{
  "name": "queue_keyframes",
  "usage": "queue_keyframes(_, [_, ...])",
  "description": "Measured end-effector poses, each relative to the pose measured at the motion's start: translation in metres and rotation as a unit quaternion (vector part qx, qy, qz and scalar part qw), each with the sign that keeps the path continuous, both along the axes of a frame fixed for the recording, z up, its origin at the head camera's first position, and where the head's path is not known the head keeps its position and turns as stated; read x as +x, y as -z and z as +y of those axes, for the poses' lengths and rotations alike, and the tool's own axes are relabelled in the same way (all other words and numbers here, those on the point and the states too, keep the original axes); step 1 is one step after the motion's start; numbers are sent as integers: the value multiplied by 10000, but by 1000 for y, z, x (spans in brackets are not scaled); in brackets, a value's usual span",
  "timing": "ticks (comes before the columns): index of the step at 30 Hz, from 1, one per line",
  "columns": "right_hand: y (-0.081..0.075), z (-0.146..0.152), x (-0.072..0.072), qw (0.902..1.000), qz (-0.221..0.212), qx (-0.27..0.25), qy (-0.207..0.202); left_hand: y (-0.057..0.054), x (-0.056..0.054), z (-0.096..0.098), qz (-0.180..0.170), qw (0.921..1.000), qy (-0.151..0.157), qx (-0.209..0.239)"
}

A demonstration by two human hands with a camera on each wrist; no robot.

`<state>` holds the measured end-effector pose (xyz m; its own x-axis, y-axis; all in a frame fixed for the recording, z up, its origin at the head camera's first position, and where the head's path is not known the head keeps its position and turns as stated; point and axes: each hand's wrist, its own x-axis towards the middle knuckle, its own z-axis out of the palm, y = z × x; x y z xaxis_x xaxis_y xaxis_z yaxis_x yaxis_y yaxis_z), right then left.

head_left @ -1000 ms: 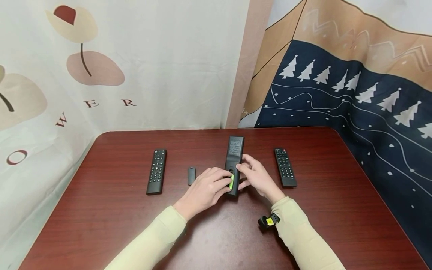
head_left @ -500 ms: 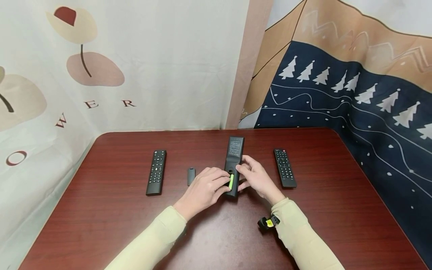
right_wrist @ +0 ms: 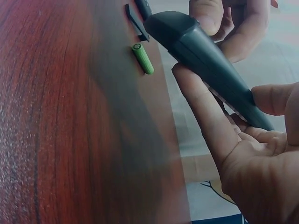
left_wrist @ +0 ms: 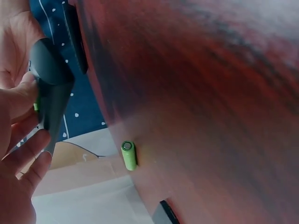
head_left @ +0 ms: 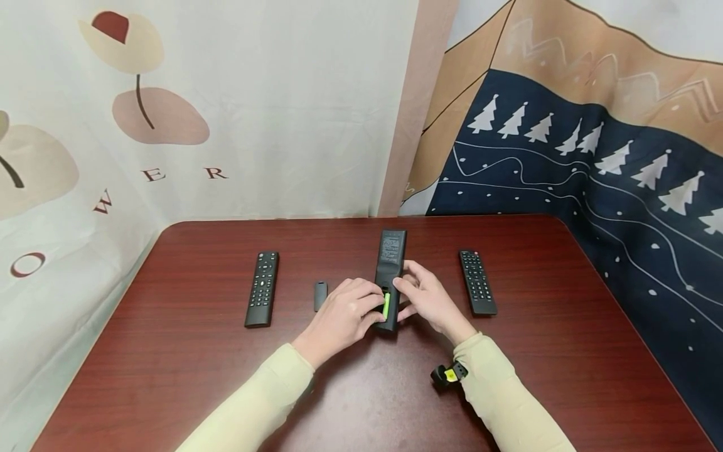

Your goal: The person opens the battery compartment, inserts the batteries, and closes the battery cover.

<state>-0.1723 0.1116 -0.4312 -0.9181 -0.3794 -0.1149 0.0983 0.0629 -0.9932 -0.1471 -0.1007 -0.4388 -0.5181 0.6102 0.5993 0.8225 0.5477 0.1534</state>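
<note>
A black remote control [head_left: 391, 251] is held back side up above the table, its battery compartment uncovered. My right hand [head_left: 430, 300] grips it from the right, thumb on the back and fingers underneath. A green battery [head_left: 386, 306] lies at the compartment, and my left hand [head_left: 343, 315] pinches it there between thumb and fingertips. Whether it is fully seated is hidden by those fingers. A second green battery [left_wrist: 129, 156] stands or lies on the table in the left wrist view; in the head view my left hand covers it.
The small battery cover [head_left: 320, 295] lies just left of my left hand. One black remote [head_left: 262, 289] rests farther left, another remote [head_left: 477, 282] to the right. Printed curtains hang behind the dark red table [head_left: 186, 301].
The held remote has shifted very slightly left and down with both hands. A bit more of the green battery shows than one second ago. The objects on the table stay put.
</note>
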Motion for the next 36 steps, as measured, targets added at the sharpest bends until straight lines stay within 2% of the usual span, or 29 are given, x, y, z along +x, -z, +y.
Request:
queue_keyframes(16, [3, -3, 2, 9998, 69, 164, -74, -6, -2, 9, -313, 9989, -217, -256])
queue_keyframes(20, [3, -3, 3, 9998, 81, 169, -80, -8, -3, 10, -388, 9987, -147, -283])
queue_keyframes(27, [1, -3, 3, 9998, 110, 156, -84, -11, -5, 5, -1085, 9938, 230, 4])
queue_keyframes(32, [1, -3, 1, 9998, 99, 156, -35, -11, -6, -1, -1338, 9908, 151, 122])
queue_keyframes(36, [2, -2, 0, 9998, 48, 195, 10, -11, -7, -6, -1452, 9893, -24, 154])
